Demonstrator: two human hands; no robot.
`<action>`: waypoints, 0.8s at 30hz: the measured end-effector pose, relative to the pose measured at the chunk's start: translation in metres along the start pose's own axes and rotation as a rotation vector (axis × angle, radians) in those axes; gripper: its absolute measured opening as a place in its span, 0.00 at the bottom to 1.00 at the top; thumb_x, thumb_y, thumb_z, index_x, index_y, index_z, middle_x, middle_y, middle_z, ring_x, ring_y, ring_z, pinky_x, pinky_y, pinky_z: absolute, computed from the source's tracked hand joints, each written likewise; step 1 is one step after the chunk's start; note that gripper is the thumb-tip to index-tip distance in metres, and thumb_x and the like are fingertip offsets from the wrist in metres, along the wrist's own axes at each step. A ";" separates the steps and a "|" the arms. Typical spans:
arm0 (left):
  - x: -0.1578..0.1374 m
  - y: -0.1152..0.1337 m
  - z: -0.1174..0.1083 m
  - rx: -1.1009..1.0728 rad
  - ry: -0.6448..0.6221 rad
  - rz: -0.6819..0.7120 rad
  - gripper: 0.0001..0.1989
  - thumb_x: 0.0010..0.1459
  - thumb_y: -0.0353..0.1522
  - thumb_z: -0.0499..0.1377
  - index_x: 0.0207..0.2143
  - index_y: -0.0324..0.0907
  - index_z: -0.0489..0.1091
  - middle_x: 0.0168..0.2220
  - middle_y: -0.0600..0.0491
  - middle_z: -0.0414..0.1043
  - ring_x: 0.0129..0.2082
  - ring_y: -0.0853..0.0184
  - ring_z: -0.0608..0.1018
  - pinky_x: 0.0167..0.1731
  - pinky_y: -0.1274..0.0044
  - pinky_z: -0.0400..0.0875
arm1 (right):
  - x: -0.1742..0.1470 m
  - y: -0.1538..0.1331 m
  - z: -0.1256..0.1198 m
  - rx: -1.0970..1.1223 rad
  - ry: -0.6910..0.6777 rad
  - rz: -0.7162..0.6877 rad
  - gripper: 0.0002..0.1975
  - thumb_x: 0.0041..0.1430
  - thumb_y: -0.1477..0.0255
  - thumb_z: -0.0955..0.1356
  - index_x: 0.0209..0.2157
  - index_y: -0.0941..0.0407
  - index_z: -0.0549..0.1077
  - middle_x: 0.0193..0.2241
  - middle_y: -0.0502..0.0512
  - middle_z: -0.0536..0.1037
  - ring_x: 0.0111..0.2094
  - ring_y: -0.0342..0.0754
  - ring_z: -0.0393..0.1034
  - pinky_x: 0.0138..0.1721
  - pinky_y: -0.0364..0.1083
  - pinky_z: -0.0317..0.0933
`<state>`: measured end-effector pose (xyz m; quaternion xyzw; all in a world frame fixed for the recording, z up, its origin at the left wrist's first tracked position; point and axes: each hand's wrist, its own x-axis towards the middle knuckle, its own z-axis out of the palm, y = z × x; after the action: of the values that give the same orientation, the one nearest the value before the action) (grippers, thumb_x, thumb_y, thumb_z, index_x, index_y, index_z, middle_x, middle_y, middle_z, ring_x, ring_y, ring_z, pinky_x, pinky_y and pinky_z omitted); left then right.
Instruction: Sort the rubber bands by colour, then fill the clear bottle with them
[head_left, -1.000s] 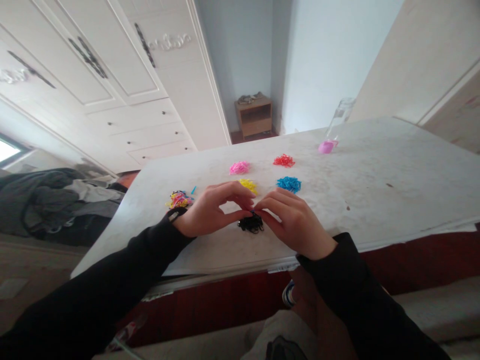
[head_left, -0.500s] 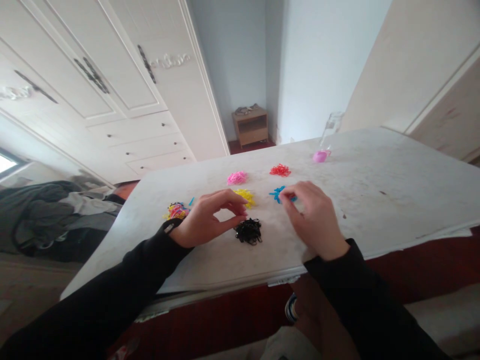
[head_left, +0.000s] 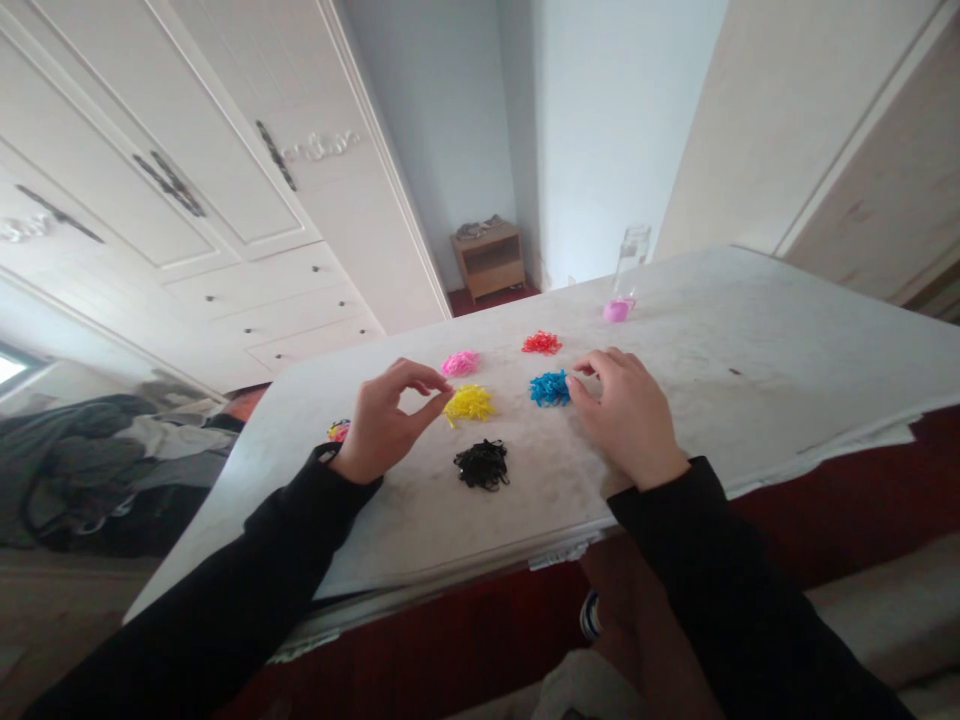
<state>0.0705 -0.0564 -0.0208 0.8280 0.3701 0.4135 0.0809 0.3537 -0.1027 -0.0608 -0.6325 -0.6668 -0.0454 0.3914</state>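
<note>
My left hand (head_left: 391, 415) reaches over the left of a pile of yellow rubber bands (head_left: 469, 403), thumb and forefinger pinched together at its edge. Whatever is between those fingertips is too small to make out. At the right edge of a pile of blue rubber bands (head_left: 549, 388) is my right hand (head_left: 626, 412), its thumb and forefinger apart and nothing visible between them. Black rubber bands (head_left: 482, 465) lie in a heap nearer me. Farther back are a pink pile (head_left: 460, 363) and a red pile (head_left: 541, 343). A mixed-colour pile (head_left: 338, 430) is mostly hidden behind my left hand.
On the white table (head_left: 750, 350), a clear glass bottle (head_left: 628, 265) with a pink base stands at the back right. Dark clothes (head_left: 97, 480) are heaped left of the table. Beyond it are a small wooden cabinet (head_left: 491, 265) and white wardrobes (head_left: 247, 200).
My left hand has moved from above the black pile to the yellow one. My right hand's fingertips have parted and shifted off the blue pile to its right edge. The view has turned slightly.
</note>
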 end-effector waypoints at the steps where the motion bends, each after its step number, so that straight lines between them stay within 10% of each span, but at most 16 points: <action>1: 0.003 -0.004 0.000 -0.013 0.022 -0.028 0.04 0.59 0.32 0.66 0.33 0.41 0.75 0.32 0.52 0.80 0.30 0.70 0.79 0.34 0.76 0.79 | -0.001 -0.001 0.000 -0.007 0.012 0.004 0.03 0.62 0.72 0.67 0.38 0.54 0.74 0.39 0.60 0.79 0.43 0.59 0.70 0.40 0.53 0.62; 9: 0.011 -0.038 0.008 -0.309 0.014 -0.367 0.12 0.52 0.33 0.69 0.35 0.40 0.70 0.32 0.49 0.81 0.32 0.64 0.85 0.35 0.74 0.82 | -0.007 -0.004 -0.002 0.014 -0.001 0.051 0.04 0.60 0.72 0.67 0.38 0.55 0.72 0.39 0.61 0.78 0.43 0.60 0.70 0.41 0.54 0.63; 24: 0.016 -0.054 0.016 -0.352 -0.130 -0.315 0.19 0.54 0.34 0.66 0.47 0.38 0.70 0.53 0.41 0.77 0.51 0.58 0.83 0.52 0.67 0.80 | -0.007 -0.005 -0.002 0.027 -0.051 0.040 0.02 0.60 0.72 0.68 0.35 0.54 0.72 0.38 0.59 0.78 0.44 0.59 0.72 0.45 0.54 0.64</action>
<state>0.0586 -0.0046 -0.0448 0.7580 0.4109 0.3997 0.3112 0.3497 -0.1111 -0.0612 -0.6412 -0.6645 -0.0125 0.3836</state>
